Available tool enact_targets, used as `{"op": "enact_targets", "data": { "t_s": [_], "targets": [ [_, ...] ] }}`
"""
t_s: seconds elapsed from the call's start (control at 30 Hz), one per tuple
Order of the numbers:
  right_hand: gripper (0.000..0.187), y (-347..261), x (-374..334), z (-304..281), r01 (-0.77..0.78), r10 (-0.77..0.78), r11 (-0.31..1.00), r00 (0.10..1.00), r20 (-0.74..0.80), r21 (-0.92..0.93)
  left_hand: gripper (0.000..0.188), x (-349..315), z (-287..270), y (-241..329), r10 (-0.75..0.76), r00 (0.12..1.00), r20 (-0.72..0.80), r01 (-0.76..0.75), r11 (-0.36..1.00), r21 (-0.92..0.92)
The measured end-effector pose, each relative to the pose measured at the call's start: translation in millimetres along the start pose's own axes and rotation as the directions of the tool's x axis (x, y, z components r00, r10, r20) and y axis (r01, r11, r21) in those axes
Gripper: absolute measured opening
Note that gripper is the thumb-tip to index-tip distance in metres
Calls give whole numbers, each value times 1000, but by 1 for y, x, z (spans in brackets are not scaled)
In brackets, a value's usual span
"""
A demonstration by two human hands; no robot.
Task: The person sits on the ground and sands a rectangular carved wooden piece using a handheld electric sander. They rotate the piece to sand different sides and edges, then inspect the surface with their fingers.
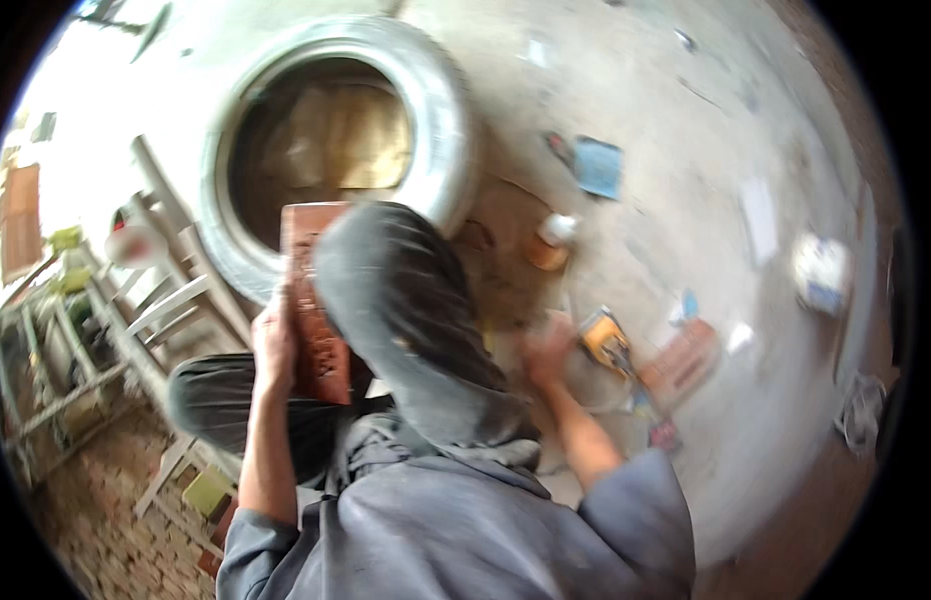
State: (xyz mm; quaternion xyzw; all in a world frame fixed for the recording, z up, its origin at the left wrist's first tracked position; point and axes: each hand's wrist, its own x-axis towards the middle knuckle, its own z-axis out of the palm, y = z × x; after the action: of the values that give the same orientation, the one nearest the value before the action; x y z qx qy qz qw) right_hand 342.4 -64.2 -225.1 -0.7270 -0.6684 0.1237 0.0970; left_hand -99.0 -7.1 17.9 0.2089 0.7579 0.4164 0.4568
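My left hand (273,348) is wrapped round the left edge of a reddish-brown carved panel (323,350), which stands propped against my raised knee. The knee covers part of the panel's right side. My right hand (547,350) is low over the floor, right of that knee, smeared by motion; its fingers and anything in them do not show clearly. Just right of it lies a yellow and black object (605,340), its kind unclear. Ahead of that hand stands an orange-brown bottle (547,252) with a white top.
A large pale tyre (440,110) lies ahead of my knees. On the floor to the right are a blue square piece (597,167), a reddish block (680,362) and a white tub (821,272). Wooden frames (170,250) stand at the left, beside brickwork (105,500).
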Motion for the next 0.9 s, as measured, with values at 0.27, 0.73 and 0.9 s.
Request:
{"op": "enact_targets", "data": {
  "t_s": [0.27,0.73,0.9],
  "targets": [
    [98,144,-28,-111,82,70,942,901,428,-327,47,6,-11,6,43,984,171,-67,988,138],
    [78,63,65,-302,-540,490,771,842,227,339,46,-29,0,-7,84,962,259,-99,994,47],
    [65,-90,133,-451,-215,249,816,969,11,536,44,-34,0,-9,110,967,229,-121,992,35]
  ]
}}
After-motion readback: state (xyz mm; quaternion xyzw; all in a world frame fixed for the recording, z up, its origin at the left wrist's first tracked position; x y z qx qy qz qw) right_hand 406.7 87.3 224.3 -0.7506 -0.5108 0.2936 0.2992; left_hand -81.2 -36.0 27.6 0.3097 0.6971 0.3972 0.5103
